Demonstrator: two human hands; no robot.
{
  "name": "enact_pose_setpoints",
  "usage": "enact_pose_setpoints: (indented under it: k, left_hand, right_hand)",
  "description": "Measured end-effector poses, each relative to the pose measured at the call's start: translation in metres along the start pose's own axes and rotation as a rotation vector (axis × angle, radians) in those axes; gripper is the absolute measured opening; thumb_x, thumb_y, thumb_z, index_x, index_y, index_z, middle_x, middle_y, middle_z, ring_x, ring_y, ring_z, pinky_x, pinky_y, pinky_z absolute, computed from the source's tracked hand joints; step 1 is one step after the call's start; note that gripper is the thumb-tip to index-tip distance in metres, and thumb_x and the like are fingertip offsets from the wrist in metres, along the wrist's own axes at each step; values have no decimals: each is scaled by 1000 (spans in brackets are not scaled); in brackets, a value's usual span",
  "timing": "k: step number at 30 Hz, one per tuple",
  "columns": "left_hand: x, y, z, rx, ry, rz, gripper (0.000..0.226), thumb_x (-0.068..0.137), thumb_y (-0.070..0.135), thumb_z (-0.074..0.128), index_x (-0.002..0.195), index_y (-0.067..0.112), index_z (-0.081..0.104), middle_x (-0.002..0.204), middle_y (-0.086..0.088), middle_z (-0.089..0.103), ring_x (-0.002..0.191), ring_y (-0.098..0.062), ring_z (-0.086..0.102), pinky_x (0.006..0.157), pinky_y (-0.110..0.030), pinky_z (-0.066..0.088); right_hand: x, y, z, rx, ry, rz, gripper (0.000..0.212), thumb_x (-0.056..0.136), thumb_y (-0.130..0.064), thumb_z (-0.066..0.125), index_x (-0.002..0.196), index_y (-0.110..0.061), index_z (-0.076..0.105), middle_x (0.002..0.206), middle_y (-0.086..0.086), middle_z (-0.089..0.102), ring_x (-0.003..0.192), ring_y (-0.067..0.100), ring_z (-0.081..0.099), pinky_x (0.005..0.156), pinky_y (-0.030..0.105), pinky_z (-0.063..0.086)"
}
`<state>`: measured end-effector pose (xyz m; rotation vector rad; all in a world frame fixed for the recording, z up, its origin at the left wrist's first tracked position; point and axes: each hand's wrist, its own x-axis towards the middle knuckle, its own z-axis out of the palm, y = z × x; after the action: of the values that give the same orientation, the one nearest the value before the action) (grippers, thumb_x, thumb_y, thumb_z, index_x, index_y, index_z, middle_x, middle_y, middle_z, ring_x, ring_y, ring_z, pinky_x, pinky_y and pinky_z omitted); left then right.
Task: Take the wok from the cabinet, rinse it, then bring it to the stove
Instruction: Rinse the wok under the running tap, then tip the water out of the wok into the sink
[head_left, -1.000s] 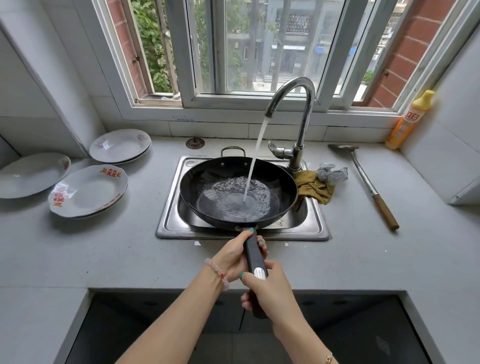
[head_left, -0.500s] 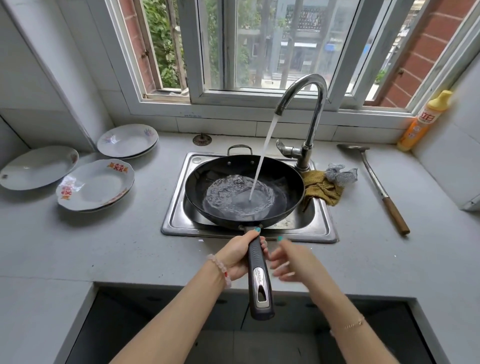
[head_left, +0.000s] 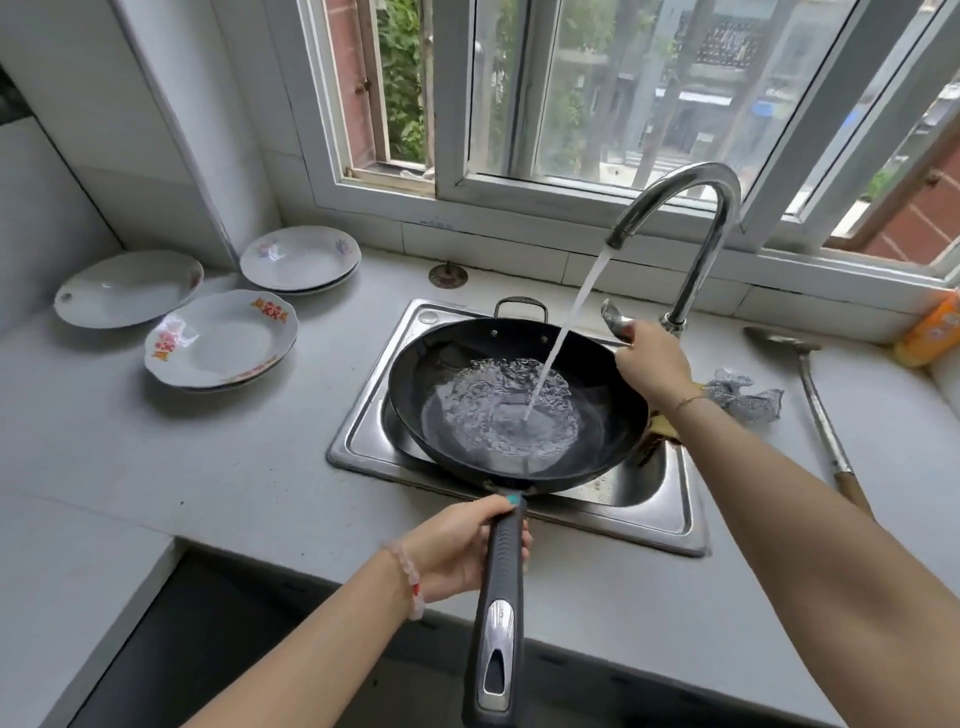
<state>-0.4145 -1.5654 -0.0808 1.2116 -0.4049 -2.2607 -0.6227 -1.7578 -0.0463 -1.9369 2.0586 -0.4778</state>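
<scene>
The black wok (head_left: 452, 364) sits over the steel sink (head_left: 660, 499), holding a pool of water. Water runs into it from the curved tap (head_left: 696, 208). My left hand (head_left: 462, 545) grips the wok's long black handle (head_left: 498, 623) near the pan. My right hand (head_left: 649, 358) has reached past the wok's right rim and holds the tap's lever (head_left: 613, 314) at the base of the spout. The stove is out of view.
Three white plates (head_left: 218, 338) lie on the grey counter at the left. A metal ladle (head_left: 815, 395), a steel scourer (head_left: 743, 395) and an orange bottle (head_left: 930, 332) lie to the right of the sink. A dark open cabinet is below the counter's front edge.
My right hand let go of the wok handle and moved forward and right onto the tap lever. My left hand kept its grip. Water keeps running.
</scene>
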Motion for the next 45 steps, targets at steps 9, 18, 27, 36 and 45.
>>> enact_pose_setpoints:
  k: [9, 18, 27, 36, 45]
  left_hand:
    - [9, -8, -5, 36, 50, 68, 21, 94, 20, 48, 101, 1, 54, 72, -5, 64, 60, -15, 60, 63, -28, 50]
    - [7, -9, 4, -63, 67, 77, 20, 93, 21, 48, 89, 3, 57, 68, -3, 59, 56, -14, 54, 55, -24, 49]
    - [8, -3, 13, -174, 86, 11, 24, 91, 25, 52, 84, 3, 58, 67, -5, 59, 51, -13, 57, 49, -24, 52]
    - [3, -2, 10, -206, 45, 5, 25, 93, 24, 49, 87, 1, 57, 69, -6, 59, 54, -14, 57, 52, -24, 53]
    - [-7, -5, 10, -209, -13, 20, 21, 95, 20, 47, 94, 0, 52, 72, -8, 58, 57, -16, 57, 54, -25, 53]
  right_hand:
    - [70, 10, 19, -654, -190, -387, 66, 92, -7, 40, 152, -20, 15, 160, -6, 11, 147, 20, 10, 113, 47, 26]
    - [82, 19, 27, -858, -116, -436, 61, 92, -20, 43, 149, -19, 23, 156, -6, 23, 141, 17, 22, 109, 46, 25]
    - [80, 17, 26, -876, -66, -416, 46, 92, -17, 42, 137, -20, 39, 144, -6, 39, 125, 19, 41, 103, 45, 28]
    - [65, 26, 8, -847, 4, -440, 41, 88, -17, 49, 128, -19, 49, 138, -6, 48, 123, 20, 45, 101, 46, 31]
    - [-30, 12, 3, 242, 92, -72, 51, 84, -4, 45, 134, -11, 52, 134, 9, 56, 124, 27, 51, 103, 36, 39]
